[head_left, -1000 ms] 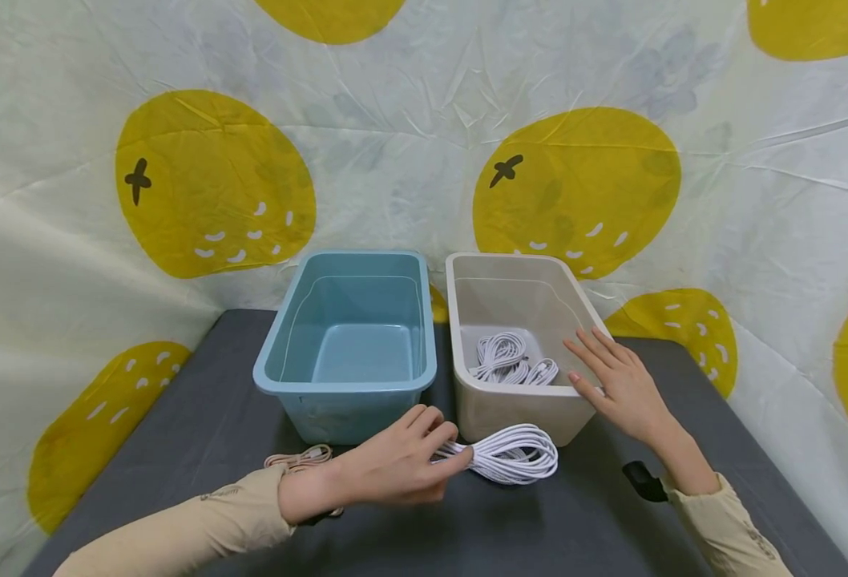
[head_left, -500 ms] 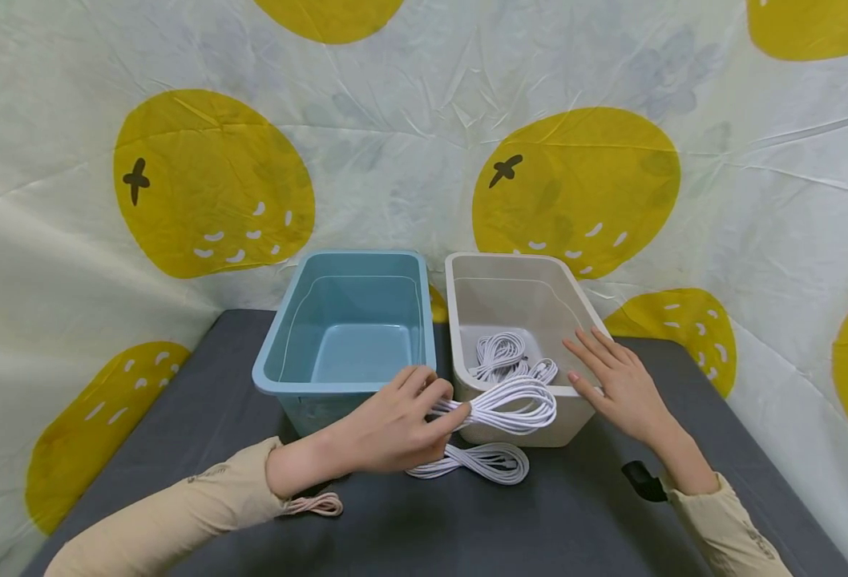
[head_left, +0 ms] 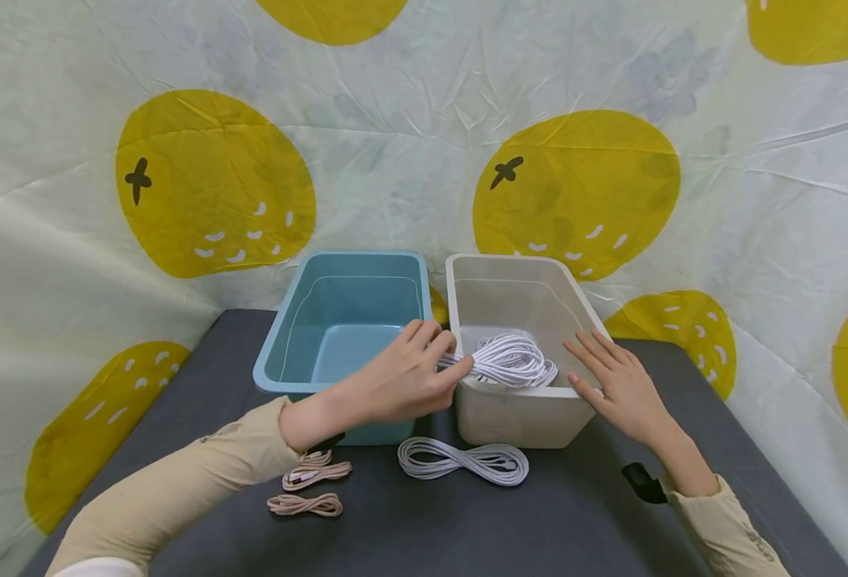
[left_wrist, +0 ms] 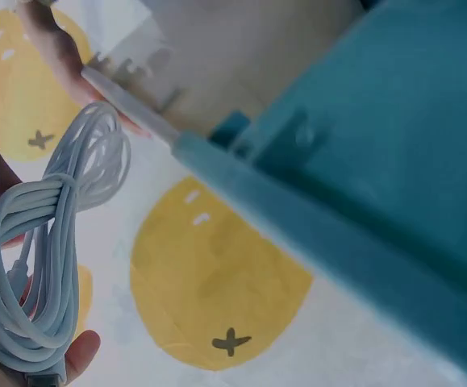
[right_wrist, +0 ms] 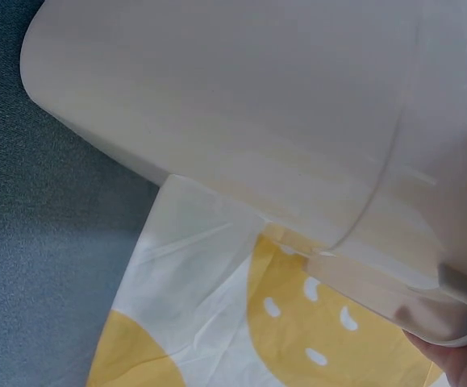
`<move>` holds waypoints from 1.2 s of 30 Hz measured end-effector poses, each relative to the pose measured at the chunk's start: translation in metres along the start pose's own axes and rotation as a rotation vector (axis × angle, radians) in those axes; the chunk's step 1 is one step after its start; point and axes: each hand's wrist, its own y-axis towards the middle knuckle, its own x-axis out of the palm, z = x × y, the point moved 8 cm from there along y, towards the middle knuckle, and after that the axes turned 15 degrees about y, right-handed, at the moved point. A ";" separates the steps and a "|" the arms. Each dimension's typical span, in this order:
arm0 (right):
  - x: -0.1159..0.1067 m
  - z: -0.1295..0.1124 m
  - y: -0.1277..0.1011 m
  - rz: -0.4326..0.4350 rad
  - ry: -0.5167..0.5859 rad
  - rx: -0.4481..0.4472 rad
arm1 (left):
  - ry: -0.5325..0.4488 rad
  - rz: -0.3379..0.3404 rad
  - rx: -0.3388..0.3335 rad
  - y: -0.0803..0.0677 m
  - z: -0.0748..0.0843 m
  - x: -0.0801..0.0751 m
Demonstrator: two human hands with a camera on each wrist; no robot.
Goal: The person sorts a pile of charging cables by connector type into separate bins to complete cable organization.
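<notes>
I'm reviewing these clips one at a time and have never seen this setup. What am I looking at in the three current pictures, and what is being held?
There is no machine here: a person works with bare hands and wears three cameras. The wide picture comes from the head and looks down at a dark table. The other two come from the wrists, very close up.

The left hand grips a coiled white cable over the beige bin; the left wrist view shows the same coil beside the blue bin. The right hand rests with straight fingers on the beige bin's rim, which fills the right wrist view.

On the table lie another white cable and two pink cables.
</notes>
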 end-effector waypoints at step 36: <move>-0.001 0.001 0.001 0.011 -0.002 0.003 | 0.094 -0.241 -0.141 0.089 -0.030 0.084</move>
